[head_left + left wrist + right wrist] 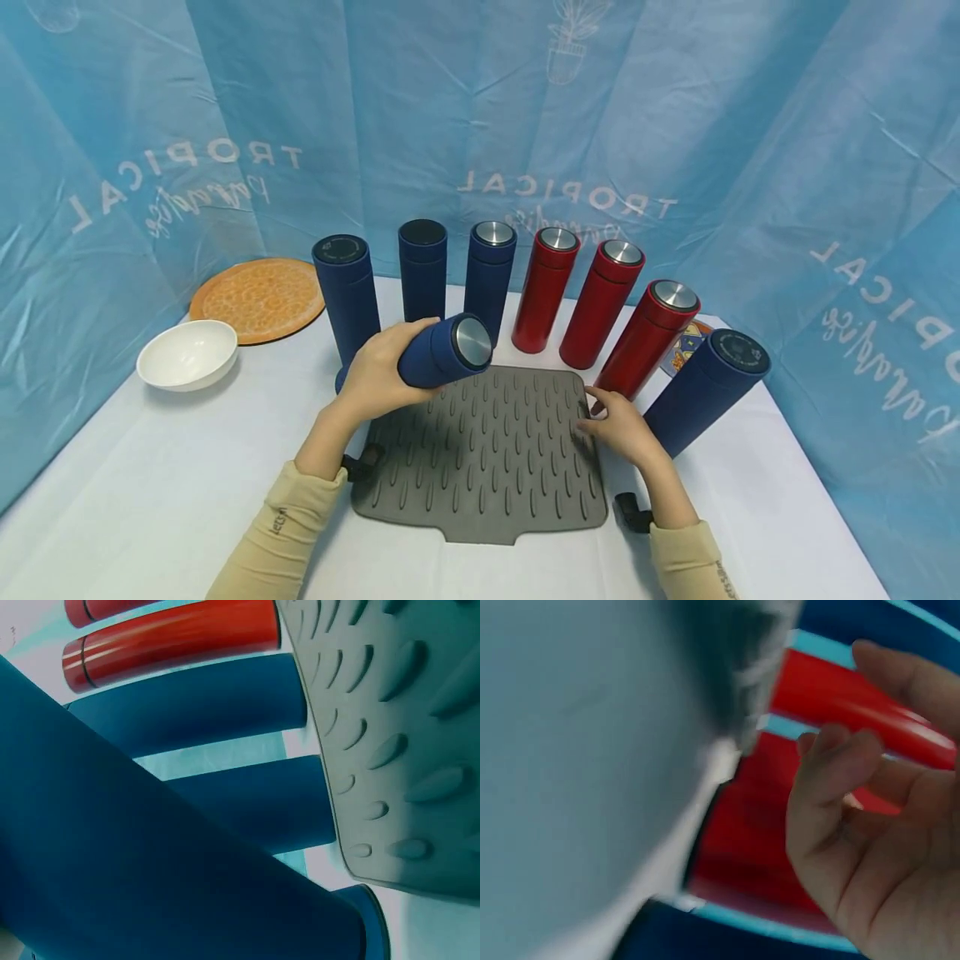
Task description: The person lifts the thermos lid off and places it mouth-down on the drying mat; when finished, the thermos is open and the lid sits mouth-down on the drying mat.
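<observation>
My left hand (pixel 382 371) grips a blue thermos flask (pixel 435 357) with a silver lid, tilted so the lid points to the right, above the left part of a grey ridged mat (pixel 487 467). In the left wrist view the body of this flask (pixel 165 862) crosses the lower left. My right hand (pixel 618 425) is over the mat's right edge with loosely bent fingers and nothing between them. The nearest red flask (pixel 645 342) stands just behind it, and a blue flask with a dark lid (pixel 705 387) is to its right. In the right wrist view, the hand (pixel 885 817) overlaps red flasks.
Behind the mat, several upright flasks form an arc: a blue one (pixel 347 292) at left, two more blue (pixel 423 275), then red ones (pixel 546 292). At the left are a white bowl (pixel 187 354) and a round orange mat (pixel 258 300). Blue curtains (pixel 420 108) surround the table.
</observation>
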The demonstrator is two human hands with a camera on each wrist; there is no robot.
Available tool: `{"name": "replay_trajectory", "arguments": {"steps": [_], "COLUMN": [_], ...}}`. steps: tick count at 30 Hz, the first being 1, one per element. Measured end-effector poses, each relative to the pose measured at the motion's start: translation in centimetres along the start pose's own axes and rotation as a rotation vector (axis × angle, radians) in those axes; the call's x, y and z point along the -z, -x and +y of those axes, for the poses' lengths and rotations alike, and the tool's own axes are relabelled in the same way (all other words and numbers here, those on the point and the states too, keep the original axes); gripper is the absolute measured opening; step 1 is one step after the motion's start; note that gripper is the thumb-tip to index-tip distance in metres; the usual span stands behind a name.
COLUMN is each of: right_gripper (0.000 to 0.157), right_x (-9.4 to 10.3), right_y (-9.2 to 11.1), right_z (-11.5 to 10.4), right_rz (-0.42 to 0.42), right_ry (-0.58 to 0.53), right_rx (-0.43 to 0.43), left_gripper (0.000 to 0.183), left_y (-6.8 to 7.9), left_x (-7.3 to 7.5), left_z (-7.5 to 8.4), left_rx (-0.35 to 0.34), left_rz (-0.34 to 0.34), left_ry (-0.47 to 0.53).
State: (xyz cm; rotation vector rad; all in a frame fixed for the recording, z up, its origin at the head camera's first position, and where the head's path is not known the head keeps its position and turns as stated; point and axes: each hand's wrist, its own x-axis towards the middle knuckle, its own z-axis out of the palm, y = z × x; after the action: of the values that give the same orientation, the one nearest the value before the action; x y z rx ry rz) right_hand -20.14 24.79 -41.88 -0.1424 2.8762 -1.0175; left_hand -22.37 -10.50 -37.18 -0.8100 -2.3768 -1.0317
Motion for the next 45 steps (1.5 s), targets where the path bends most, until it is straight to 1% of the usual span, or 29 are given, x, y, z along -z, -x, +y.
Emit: {"name": "replay_trajectory", "arguments": {"steps": [3, 6, 11, 14, 17, 21, 27, 30, 35, 40, 45], "right_gripper": [0.054, 0.051, 0.047, 0.045, 0.042, 0.039, 0.045, 0.046, 0.049, 0.051, 0.059], "right_x": [0.5, 1.0, 1.4, 1.4, 1.2, 0.4, -1.5, -2.2, -2.9, -3.4, -4.0], "right_y": [0.1, 0.2, 0.2, 0.2, 0.4, 0.6, 0.1, 0.0, 0.1, 0.2, 0.3], "right_z": [-1.2, -2.7, -5.2, -6.7, -8.0, -9.3, -10.3, -10.6, -11.0, -11.0, -11.1], "right_rz": [0.042, 0.079, 0.123, 0.138, 0.155, 0.16, 0.127, 0.082, 0.005, -0.001, 0.014], "right_ry": [0.003, -0.032, -0.1, -0.131, -0.164, -0.198, -0.206, -0.228, -0.254, -0.2, -0.129], "right_rx": [0.053, 0.099, 0.148, 0.168, 0.177, 0.152, 0.107, 0.088, 0.096, 0.107, 0.095], "left_gripper": [0.085, 0.084, 0.085, 0.087, 0.087, 0.086, 0.086, 0.087, 0.085, 0.087, 0.088], "left_y": [0.0, 0.0, 0.1, 0.2, 0.2, 0.3, 0.4, 0.5, 0.6, 0.6, 0.7], "left_x": [-0.4, -0.7, -1.1, -1.4, -1.7, -2.1, -2.4, -2.6, -3.1, -3.5, -3.5], "left_z": [-0.1, -0.1, 0.1, 0.1, 0.2, 0.3, 0.7, 0.8, 1.0, 1.2, 1.4], "left_rx": [-0.037, -0.07, -0.076, -0.089, -0.126, -0.166, -0.195, -0.201, -0.204, -0.209, -0.213], "left_rz": [-0.006, -0.013, -0.051, -0.069, -0.076, -0.088, -0.098, -0.109, -0.14, -0.172, -0.189], "left_ry": [-0.059, -0.113, -0.198, -0.243, -0.295, -0.351, -0.408, -0.431, -0.444, -0.475, -0.493]}}
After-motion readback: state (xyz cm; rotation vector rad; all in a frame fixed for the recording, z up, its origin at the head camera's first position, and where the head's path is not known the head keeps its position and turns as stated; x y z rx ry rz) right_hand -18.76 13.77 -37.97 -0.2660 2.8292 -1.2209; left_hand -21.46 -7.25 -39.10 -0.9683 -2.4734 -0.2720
